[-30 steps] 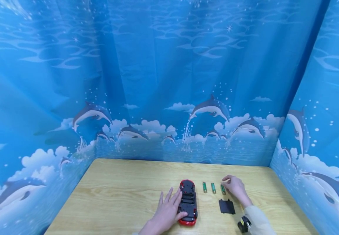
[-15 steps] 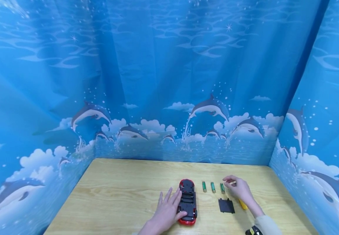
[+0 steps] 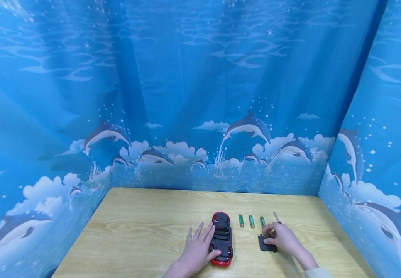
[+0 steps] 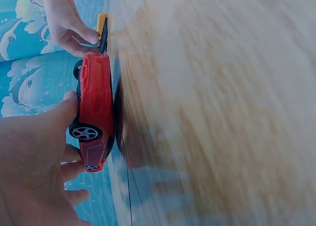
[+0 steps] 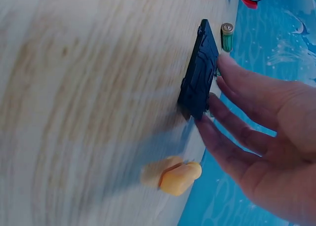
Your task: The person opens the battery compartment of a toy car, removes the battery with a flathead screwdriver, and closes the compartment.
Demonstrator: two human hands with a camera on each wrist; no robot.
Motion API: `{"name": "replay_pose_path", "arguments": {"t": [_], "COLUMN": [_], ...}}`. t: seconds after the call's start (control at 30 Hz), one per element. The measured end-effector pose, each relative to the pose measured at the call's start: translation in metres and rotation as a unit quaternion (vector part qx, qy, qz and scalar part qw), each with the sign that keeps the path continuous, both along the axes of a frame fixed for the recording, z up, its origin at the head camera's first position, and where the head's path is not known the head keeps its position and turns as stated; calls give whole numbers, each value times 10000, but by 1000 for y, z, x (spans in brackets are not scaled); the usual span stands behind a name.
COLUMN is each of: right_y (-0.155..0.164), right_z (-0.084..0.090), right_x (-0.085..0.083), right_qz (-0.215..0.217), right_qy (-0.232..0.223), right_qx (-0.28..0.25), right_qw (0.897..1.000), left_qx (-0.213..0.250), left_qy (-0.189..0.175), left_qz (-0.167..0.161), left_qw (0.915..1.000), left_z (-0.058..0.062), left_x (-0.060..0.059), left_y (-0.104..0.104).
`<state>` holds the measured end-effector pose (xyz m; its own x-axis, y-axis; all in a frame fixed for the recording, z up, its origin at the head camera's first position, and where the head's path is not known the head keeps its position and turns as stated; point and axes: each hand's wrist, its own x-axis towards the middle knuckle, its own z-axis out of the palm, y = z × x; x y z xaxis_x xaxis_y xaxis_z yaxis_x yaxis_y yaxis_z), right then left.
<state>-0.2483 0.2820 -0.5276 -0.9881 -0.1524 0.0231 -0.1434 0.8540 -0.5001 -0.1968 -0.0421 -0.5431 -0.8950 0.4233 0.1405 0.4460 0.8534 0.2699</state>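
Note:
A red toy car (image 3: 222, 260) lies upside down, its black underside and battery compartment facing up. My left hand (image 3: 197, 247) rests on it with spread, mostly straight fingers, the thumb across the underside. To the right, my right hand (image 3: 283, 238) is over a flat black battery cover (image 3: 268, 247). In the right wrist view, thumb and fingertips pinch the edges of the cover (image 5: 200, 75), and a shadow falls beside it on the table. Beyond the cover lie three green batteries, the left one (image 3: 241, 221), the middle one (image 3: 251, 221) and the right one (image 3: 262, 221).
A screwdriver (image 3: 275, 216) lies partly hidden beneath my right hand; its yellow handle (image 5: 178, 179) shows in the right wrist view. Everything rests on a wood-grain table (image 3: 144, 224). Blue dolphin-print curtains (image 3: 186, 116) stand behind and on both sides.
My right hand has left the rightmost battery and come back toward me onto the battery cover. The screwdriver's shaft now shows past the hand. My left hand and the car stay put.

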Motion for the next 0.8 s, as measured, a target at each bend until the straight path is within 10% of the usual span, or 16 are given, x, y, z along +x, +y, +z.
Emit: {"name": "replay_pose_path", "arguments": {"t": [0.8], "right_y": [-7], "right_z": [7], "right_x": [1], "right_qz": [172], "right_qy": [-8], "right_qx": [79], "right_qw": [9998], "left_qx": [105], "left_qy": [270], "left_qz": [22], "left_qw": [9996], "left_z": [-5], "left_x": [-1], "left_y": [2]}}
